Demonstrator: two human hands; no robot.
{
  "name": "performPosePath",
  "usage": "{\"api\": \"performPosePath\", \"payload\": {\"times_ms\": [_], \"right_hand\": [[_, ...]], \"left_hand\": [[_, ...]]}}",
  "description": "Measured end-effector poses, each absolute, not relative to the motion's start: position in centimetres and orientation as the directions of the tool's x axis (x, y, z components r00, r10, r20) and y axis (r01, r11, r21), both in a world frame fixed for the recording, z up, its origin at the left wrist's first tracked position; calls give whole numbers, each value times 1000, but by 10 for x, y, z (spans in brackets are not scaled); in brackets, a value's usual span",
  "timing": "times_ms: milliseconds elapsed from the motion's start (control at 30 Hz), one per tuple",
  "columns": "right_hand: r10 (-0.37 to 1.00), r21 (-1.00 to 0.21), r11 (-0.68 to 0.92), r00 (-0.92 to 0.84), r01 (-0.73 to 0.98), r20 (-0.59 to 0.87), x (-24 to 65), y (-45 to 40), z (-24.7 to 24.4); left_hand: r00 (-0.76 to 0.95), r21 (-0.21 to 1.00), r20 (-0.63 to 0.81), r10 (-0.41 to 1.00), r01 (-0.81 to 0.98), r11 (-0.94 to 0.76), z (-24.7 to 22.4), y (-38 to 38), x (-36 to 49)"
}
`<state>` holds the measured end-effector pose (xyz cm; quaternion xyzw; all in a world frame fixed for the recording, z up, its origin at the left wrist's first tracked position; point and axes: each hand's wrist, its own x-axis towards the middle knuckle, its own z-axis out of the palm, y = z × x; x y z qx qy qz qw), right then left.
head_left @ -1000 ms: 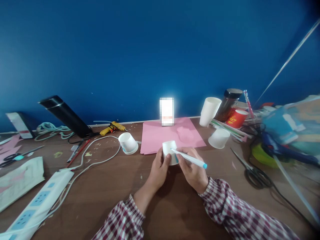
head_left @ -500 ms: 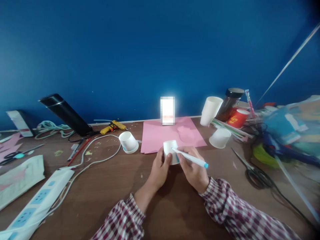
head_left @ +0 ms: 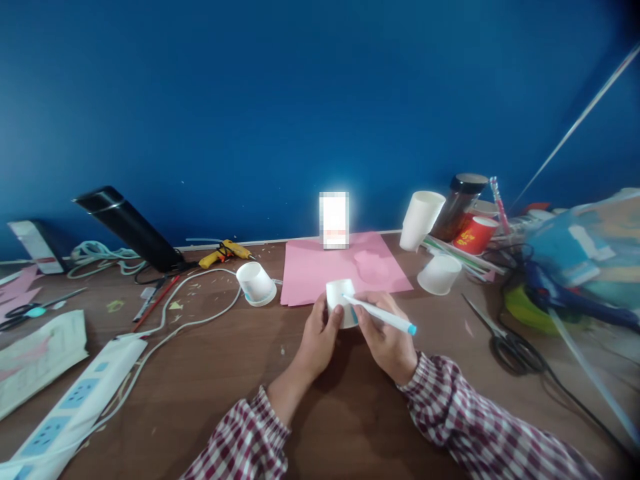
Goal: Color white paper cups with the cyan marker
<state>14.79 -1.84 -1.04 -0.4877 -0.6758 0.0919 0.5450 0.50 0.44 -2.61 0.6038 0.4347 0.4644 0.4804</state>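
- Paper cup (head_left: 338,291), small and white, in the middle of the view, between the person's two hands; its narrower end is up, its wider end low, and a bluish patch shows on its right side.
- Left hand (head_left: 320,337): its grip is closed around the cup's left side, with the thumb pressed across the front wall and the other fingers mostly hidden behind.
- Right hand (head_left: 389,340): its grip is narrow, pinching a white marker (head_left: 385,317) with a light blue end. The marker slants, blue end toward the lower right, tip at the cup's front wall above the left thumb; whether the tip actually touches is too small to tell.
- Right fingertips sit just beside the cup's right side, so the cup lies left of this grip and inside the left one.
- Brown counter (head_left: 200,387) below; whether the cup's lower edge rests on it cannot be told.
- Pink paper (head_left: 305,267) lies flat just beyond the cup, with a bright, blurred-out upright rectangle (head_left: 334,221) at its far edge.
- Two more short white cups flank the paper: a left-side cup (head_left: 256,285) and a right-side cup (head_left: 438,275), with a taller white cup (head_left: 420,223) behind the latter.
- Black-handled scissors (head_left: 517,353) lie to the right; a yellow glue gun (head_left: 215,258) and a white power strip (head_left: 83,393) lie to the left.
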Motion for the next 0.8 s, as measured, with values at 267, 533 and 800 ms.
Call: {"api": "performPosePath", "payload": {"times_ms": [267,533,800], "right_hand": [[759,-654,506,70,563,647,147,-17,-10],[765,-658,496,73,567,640,147,-18,-10],[768,-661,490,77,569,636,147,-18,-10]], "left_hand": [[185,983,148,972,78,-164,-27,4,5],[182,981,151,972,92,-170,-27,4,6],[176,982,150,973,83,-167,-26,4,6]]}}
